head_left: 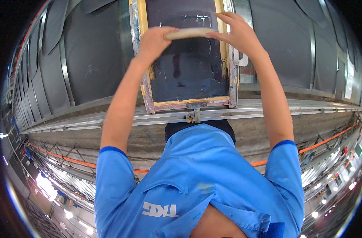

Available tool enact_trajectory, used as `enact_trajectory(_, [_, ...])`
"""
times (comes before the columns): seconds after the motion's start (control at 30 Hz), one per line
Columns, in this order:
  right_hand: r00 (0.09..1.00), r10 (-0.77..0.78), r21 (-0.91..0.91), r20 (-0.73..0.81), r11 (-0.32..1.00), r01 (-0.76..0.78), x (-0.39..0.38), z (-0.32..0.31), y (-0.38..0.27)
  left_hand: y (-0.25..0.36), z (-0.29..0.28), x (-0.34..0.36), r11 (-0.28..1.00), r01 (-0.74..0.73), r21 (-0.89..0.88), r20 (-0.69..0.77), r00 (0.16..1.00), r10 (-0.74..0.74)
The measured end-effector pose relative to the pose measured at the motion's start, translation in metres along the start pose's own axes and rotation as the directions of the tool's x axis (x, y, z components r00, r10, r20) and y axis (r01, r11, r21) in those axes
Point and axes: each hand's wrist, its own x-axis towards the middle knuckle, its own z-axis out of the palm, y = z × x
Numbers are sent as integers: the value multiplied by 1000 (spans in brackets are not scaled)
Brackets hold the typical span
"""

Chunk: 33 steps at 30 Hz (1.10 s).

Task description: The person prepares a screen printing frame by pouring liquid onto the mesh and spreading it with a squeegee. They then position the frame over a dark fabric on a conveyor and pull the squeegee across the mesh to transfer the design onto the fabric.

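Observation:
A pale squeegee (191, 33), slightly blurred, lies crosswise above a dark printing screen (197, 79). My left hand (152, 44) is closed around its left end. At the right end, my right hand (241, 36) has its fingers spread and its thumb at the tip of the squeegee; whether the thumb presses on it I cannot tell. The screen sits in a wooden frame (191, 102) with yellow tape and paint-stained sides. Wet, shiny ink streaks show on the mesh near the squeegee and beyond it.
A metal clamp (195, 113) joins the frame's near edge to long metal rails (149, 118). Dark fabric panels (93, 51) lie on the long table at left, with more dark panels (284, 43) at right. A white handle-like part (241, 59) stands beside the frame's right side.

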Motion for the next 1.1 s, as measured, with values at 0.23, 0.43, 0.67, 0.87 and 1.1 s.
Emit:
enact_trajectory(0.23, [985, 13, 104, 173, 994, -31, 10, 56, 5, 1, 4, 22, 1000, -19, 7, -6, 1000, 19])
enact_trajectory(0.43, [976, 83, 180, 202, 976, -120, -107, 47, -63, 26, 43, -101, 996, -90, -25, -58, 994, 89])
enact_trajectory(0.67, [985, 54, 188, 167, 978, -85, -79, 39, -51, 16, 21, -75, 992, -116, -40, -60, 992, 114])
enact_trajectory(0.87, [994, 63, 156, 87, 985, -76, 33, 58, 13, -15, -10, 49, 999, -32, 30, -65, 997, 34])
enact_trajectory(1.1, [998, 50, 252, 40, 966, -59, -65, 61, -33, 9, 28, -46, 997, 26, -76, -39, 999, -29])
